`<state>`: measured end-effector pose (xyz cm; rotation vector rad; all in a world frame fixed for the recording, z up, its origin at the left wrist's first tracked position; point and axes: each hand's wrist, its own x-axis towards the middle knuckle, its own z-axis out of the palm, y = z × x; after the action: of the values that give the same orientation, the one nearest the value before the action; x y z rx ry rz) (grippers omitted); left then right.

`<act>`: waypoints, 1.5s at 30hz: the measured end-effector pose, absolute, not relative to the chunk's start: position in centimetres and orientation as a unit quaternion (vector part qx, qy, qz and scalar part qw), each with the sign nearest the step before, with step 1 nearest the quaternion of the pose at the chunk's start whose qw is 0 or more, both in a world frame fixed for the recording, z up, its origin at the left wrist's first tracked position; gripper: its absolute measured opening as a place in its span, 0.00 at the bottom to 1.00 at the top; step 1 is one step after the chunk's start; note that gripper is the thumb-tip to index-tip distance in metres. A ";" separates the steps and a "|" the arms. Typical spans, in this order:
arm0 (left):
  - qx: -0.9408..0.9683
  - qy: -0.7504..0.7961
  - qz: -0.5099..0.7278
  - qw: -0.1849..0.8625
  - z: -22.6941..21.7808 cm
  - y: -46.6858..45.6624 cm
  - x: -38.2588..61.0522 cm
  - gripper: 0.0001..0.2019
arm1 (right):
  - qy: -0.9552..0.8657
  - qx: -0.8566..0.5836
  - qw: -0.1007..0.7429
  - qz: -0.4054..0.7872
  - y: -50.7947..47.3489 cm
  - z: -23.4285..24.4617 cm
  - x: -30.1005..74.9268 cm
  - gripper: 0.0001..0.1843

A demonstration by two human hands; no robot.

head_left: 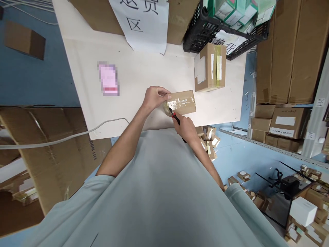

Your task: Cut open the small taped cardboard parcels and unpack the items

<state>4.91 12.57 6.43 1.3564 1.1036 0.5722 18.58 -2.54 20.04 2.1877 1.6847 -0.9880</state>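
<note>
One small, tan cardboard box (pixel 185 97) banded with shiny clear tape (pixel 177 104) lies on the white tabletop (pixel 144 67), its far left corner held by the left hand (pixel 155 97), while the right hand (pixel 185 128) closes around a black-and-red cutter (pixel 176 118), tip at the box's left end. It looks light and fairly stiff, probably slick where taped; the far edge, away from the cutter, seems the safest hold.

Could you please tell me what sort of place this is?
It looks like a parcel-handling area, perhaps a warehouse: metal shelving holds cartons, small parcels lie on the floor, and the right hand holds a cutter at a taped box.
</note>
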 end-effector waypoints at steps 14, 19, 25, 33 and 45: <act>0.593 0.486 0.244 0.593 6.4 12.3 4.7 0.13 | 0.626 0.685 0.179 -0.326 -4.4 20.2 20.2 0.30; 0.652 0.505 0.237 0.514 7.4 11.5 4.7 0.14 | 0.589 0.741 0.112 -0.304 -6.2 21.2 23.5 0.29; 0.806 0.405 0.228 0.365 9.6 8.6 10.7 0.15 | 0.489 0.828 0.077 -0.264 -6.4 21.6 28.4 0.31; 0.827 0.374 0.220 0.357 8.5 6.1 14.1 0.17 | 0.506 0.818 0.096 -0.256 -3.2 21.0 28.8 0.30; 0.823 0.382 0.234 0.349 7.3 5.4 14.3 0.15 | 0.517 0.811 0.165 -0.219 -0.2 20.0 25.8 0.37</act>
<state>14.31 5.43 7.30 2.1325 0.9886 0.6075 25.82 -0.16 19.97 2.3099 1.4720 -0.6249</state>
